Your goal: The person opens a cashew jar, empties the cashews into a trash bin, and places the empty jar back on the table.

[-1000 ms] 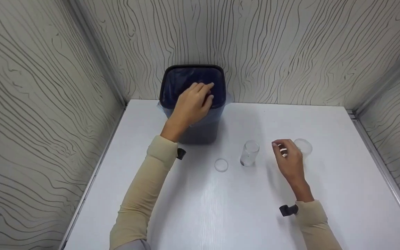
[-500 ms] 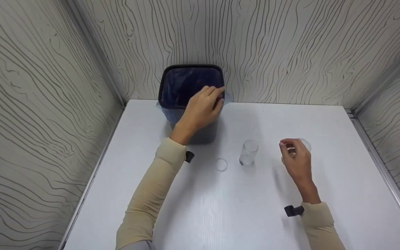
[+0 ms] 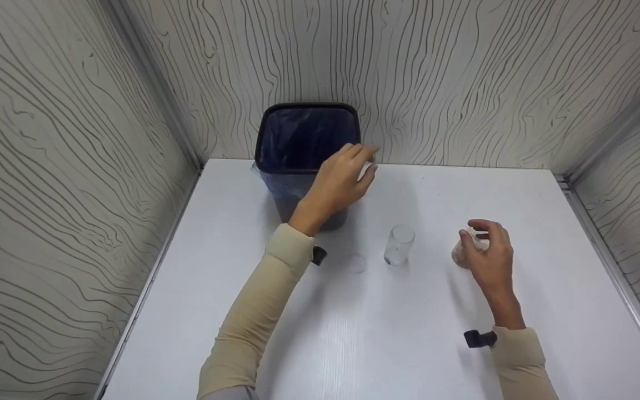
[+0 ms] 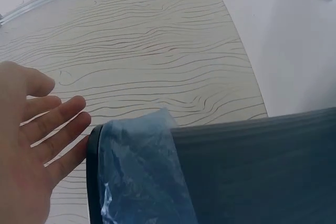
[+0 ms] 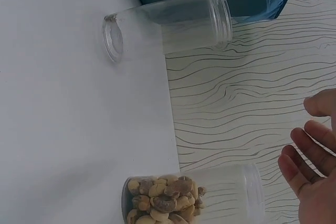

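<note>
My left hand is over the right front rim of a dark bin lined with a bluish plastic bag. Its fingers are spread and hold nothing in the left wrist view. My right hand is above a clear jar of tan and brown nuts, partly hidden behind it in the head view. The fingers are loosely bent, apart from the jar in the right wrist view. Between the hands stands an empty clear jar, its threaded mouth uncovered.
A clear round lid lies flat on the white table, left of the empty jar. The bin stands near the patterned back wall. More patterned walls enclose the table on both sides.
My left hand has moved right, from over the bin's opening to its right rim. My right hand has shifted right and its fingers have spread; the nut jar now shows left of it.
</note>
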`<state>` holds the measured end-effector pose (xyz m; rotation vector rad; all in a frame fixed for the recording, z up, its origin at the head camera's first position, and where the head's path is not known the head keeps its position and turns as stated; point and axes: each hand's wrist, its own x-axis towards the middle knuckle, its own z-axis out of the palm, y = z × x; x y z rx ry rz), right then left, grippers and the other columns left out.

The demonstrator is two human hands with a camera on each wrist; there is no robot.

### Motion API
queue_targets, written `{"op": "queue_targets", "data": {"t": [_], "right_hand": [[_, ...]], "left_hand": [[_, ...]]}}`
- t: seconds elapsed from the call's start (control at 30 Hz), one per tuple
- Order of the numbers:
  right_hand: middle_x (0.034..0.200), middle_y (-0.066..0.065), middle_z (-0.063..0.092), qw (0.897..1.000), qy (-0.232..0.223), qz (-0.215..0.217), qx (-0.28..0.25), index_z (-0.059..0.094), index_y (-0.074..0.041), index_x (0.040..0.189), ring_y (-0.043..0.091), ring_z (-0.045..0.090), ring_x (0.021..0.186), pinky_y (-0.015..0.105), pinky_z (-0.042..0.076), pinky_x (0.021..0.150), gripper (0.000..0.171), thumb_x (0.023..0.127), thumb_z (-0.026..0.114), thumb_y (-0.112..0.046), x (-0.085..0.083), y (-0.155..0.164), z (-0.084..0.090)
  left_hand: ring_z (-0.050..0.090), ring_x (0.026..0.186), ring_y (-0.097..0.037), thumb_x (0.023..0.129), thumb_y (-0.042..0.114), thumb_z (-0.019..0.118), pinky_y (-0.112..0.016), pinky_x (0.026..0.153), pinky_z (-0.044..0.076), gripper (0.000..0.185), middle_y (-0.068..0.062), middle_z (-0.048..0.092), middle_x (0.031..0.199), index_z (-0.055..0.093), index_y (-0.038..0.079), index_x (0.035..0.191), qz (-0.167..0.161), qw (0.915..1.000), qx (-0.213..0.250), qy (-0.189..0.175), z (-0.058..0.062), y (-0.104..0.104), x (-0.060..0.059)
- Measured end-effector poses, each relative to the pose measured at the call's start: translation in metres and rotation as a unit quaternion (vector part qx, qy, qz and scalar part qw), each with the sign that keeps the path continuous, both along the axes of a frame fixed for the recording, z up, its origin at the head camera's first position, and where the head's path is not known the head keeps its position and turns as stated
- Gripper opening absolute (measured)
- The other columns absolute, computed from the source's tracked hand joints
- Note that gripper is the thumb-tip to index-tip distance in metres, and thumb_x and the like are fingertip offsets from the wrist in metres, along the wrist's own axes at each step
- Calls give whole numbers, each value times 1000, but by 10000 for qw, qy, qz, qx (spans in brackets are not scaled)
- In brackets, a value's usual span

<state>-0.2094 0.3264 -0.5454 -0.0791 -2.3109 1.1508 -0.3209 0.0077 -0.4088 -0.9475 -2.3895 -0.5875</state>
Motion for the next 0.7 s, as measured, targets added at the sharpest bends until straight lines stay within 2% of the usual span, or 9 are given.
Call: {"op": "queue_targets", "data": {"t": [0.17,0.37,0.5,0.7], "right_hand": [[128,19,64,9999,-16,-128,27,63,3,130,23,52,118,39,41,102,34,99,74,-7,1,5,1],[134,24,56,9993,-248,-169,-212,57,4,137,38,47,132,62,37,116,45,98,76,-9,1,14,1],[138,26,51,9979,-524,-220,-319,51,3,143,43,44,136,63,35,118,53,98,75,-13,0,18,-2],[146,28,43,9960,-745,-223,-448,41,5,149,41,38,142,60,31,123,64,99,74,-16,-2,24,-8]], "left_hand": [[69,110,-21,108,20,61,-32,96,60,34,-5,77,120,69,5,137,-17,10000,-66,19,-1,9,1],[69,114,-20,108,20,60,-31,100,59,34,-4,77,120,68,7,138,-124,9998,-135,-72,-3,20,3],[70,118,-19,109,22,59,-31,103,58,36,-3,76,123,66,8,142,-164,9993,-249,-224,-4,27,5],[69,122,-17,110,23,58,-29,103,58,38,-2,75,127,64,9,145,-247,9981,-425,-368,-9,39,8]]}}
